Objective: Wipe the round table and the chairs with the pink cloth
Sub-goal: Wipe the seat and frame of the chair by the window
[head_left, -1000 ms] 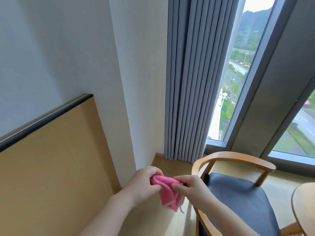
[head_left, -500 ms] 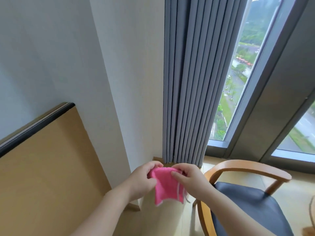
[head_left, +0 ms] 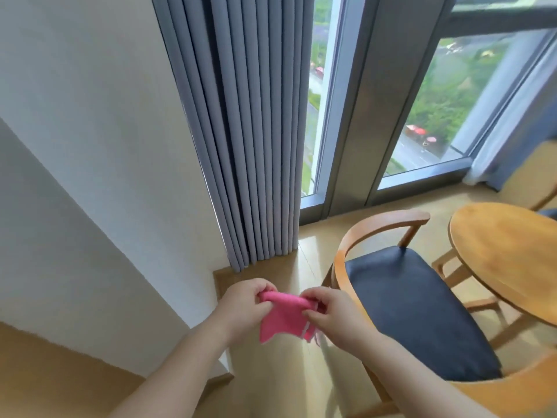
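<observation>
A pink cloth (head_left: 283,319) hangs between my two hands in front of me, above the floor. My left hand (head_left: 244,306) pinches its upper left corner and my right hand (head_left: 331,315) pinches its upper right edge. Just right of my hands stands a wooden chair (head_left: 376,224) with a curved backrest and a dark blue seat (head_left: 416,312). The round wooden table (head_left: 512,254) is at the right edge, partly cut off. Behind the table a second chair (head_left: 545,206) shows only a sliver.
Grey curtain (head_left: 250,131) hangs in folds at the middle, next to a tall window (head_left: 446,101). A white wall (head_left: 90,146) fills the left side. Light wooden floor (head_left: 307,260) lies between the curtain and the chair.
The view has swung down and to the right, bringing the table and more of the chair into sight. Both hands still hold the pink cloth, now stretched a little wider.
</observation>
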{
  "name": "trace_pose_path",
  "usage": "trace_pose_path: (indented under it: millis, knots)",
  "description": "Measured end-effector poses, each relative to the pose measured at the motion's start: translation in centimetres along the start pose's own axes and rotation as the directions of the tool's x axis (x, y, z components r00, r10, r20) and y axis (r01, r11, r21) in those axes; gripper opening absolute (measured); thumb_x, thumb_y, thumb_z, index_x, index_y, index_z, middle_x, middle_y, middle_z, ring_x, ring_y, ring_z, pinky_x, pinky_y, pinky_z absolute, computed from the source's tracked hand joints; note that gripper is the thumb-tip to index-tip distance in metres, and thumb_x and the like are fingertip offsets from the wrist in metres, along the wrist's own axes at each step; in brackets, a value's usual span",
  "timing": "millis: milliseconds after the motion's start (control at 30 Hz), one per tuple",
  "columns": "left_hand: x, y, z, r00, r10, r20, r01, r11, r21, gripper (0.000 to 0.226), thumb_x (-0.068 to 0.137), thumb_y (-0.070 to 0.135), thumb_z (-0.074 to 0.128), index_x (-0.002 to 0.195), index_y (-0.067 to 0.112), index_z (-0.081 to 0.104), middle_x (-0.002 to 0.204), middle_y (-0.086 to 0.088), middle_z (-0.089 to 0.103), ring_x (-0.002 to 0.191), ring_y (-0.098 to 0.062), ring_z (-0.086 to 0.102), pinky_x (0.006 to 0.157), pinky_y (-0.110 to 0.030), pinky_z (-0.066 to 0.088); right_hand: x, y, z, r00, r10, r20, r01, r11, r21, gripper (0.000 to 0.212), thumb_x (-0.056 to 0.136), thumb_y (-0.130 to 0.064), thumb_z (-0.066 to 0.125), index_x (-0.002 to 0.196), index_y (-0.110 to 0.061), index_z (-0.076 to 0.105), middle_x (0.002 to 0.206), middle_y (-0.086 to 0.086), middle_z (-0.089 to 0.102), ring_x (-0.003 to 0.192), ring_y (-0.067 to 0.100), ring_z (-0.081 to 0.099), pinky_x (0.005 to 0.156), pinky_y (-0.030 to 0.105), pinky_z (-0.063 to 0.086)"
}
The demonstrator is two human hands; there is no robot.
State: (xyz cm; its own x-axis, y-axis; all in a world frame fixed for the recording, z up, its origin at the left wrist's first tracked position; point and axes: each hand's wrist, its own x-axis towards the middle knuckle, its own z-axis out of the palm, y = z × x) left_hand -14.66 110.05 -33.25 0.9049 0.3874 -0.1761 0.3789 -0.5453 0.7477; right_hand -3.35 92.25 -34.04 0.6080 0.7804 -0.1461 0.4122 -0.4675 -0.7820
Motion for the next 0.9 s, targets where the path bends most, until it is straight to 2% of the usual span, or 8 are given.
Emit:
trace_pose_path:
  millis: [200, 333, 433, 500, 567, 667, 767, 900]
  knots:
    - [5.5, -0.1, 3.3, 0.979, 0.089, 0.183, -0.087, 0.996, -0.021, 0.029, 0.087, 0.012, 0.052, 0.098, 0.037, 0.063, 0.089, 0.016, 0.065, 0.082, 0.002, 0.059, 0.063, -0.014, 0.047, 0.8, 4.9, -1.0, 0.981, 0.11, -0.159, -0.114, 0.993, -0.019, 0.02, 0.089, -0.017, 0.059, 0.094, -0.036, 0.058, 0.08, -0.011, 0.065, 0.075, 0.0, 0.061, 0.062, 0.017, 0.05]
    - [8.6, -0.1, 5.4, 0.979, 0.134, 0.156, -0.121, 0.989, -0.09, 0.026, 0.088, 0.015, 0.057, 0.096, 0.039, 0.058, 0.091, 0.016, 0.064, 0.083, 0.003, 0.059, 0.065, -0.013, 0.048, 2.3, 7.6, -2.2, 0.959, 0.154, -0.239, -0.16, 0.987, -0.006, 0.026, 0.091, -0.017, 0.058, 0.082, -0.036, 0.041, 0.073, -0.003, 0.063, 0.067, 0.005, 0.061, 0.054, 0.019, 0.046]
    - [11.1, -0.6, 6.8, 0.982, 0.14, 0.125, -0.12, 0.98, -0.157, 0.029, 0.086, 0.015, 0.063, 0.088, 0.041, 0.05, 0.087, 0.01, 0.065, 0.08, -0.005, 0.063, 0.069, -0.021, 0.054, 2.9, 9.2, -2.2, 0.943, 0.117, -0.311, -0.15, 0.985, -0.085, 0.024, 0.088, -0.008, 0.058, 0.082, -0.029, 0.047, 0.093, -0.014, 0.056, 0.082, 0.005, 0.055, 0.067, 0.021, 0.047]
    - [12.8, -1.1, 8.0, 0.973, 0.148, 0.179, -0.119, 0.979, -0.164, 0.034, 0.085, 0.012, 0.063, 0.082, 0.041, 0.047, 0.083, 0.006, 0.065, 0.077, -0.009, 0.063, 0.068, -0.026, 0.056, 2.8, 10.3, -2.0, 0.944, 0.09, -0.319, -0.145, 0.977, -0.154, 0.019, 0.087, -0.003, 0.056, 0.083, -0.021, 0.056, 0.105, -0.019, 0.048, 0.086, 0.005, 0.052, 0.07, 0.013, 0.043]
    - [14.9, -1.5, 9.2, 0.948, 0.186, 0.259, -0.144, 0.974, -0.173, 0.033, 0.086, 0.01, 0.063, 0.079, 0.039, 0.046, 0.082, 0.005, 0.066, 0.077, -0.008, 0.065, 0.068, -0.028, 0.056, 2.6, 11.3, -1.6, 0.934, 0.107, -0.341, -0.18, 0.965, -0.19, 0.018, 0.086, -0.002, 0.057, 0.084, -0.018, 0.064, 0.11, -0.015, 0.047, 0.086, 0.01, 0.054, 0.07, 0.011, 0.042]
    - [18.6, -3.3, 11.5, 0.883, 0.258, 0.392, -0.202, 0.963, -0.178, 0.027, 0.086, 0.011, 0.063, 0.082, 0.034, 0.049, 0.085, 0.006, 0.067, 0.08, -0.007, 0.065, 0.072, -0.031, 0.057, 2.7, 12.9, 0.9, 0.874, 0.17, -0.455, -0.276, 0.945, -0.177, 0.014, 0.084, -0.006, 0.062, 0.087, -0.019, 0.068, 0.109, -0.008, 0.051, 0.078, 0.018, 0.057, 0.068, 0.031, 0.05]
    - [21.8, -5.7, 14.5, 0.801, 0.343, 0.491, -0.274, 0.939, -0.21, 0.026, 0.085, 0.011, 0.065, 0.082, 0.032, 0.05, 0.082, 0.007, 0.066, 0.078, -0.011, 0.065, 0.073, -0.036, 0.057, 2.9, 15.3, 4.6, 0.796, 0.218, -0.564, -0.36, 0.92, -0.153, 0.013, 0.084, -0.007, 0.063, 0.091, -0.018, 0.069, 0.108, -0.003, 0.053, 0.077, 0.015, 0.058, 0.065, 0.034, 0.053]
    - [24.0, -7.9, 17.8, 0.747, 0.466, 0.474, -0.35, 0.882, -0.316, 0.033, 0.084, 0.006, 0.067, 0.08, 0.033, 0.048, 0.083, 0.007, 0.067, 0.077, -0.011, 0.065, 0.073, -0.034, 0.057, 3.3, 18.0, 7.3, 0.76, 0.106, -0.642, -0.366, 0.885, -0.289, 0.018, 0.078, 0.001, 0.07, 0.094, -0.008, 0.069, 0.102, 0.006, 0.057, 0.073, 0.02, 0.06, 0.058, 0.034, 0.054]
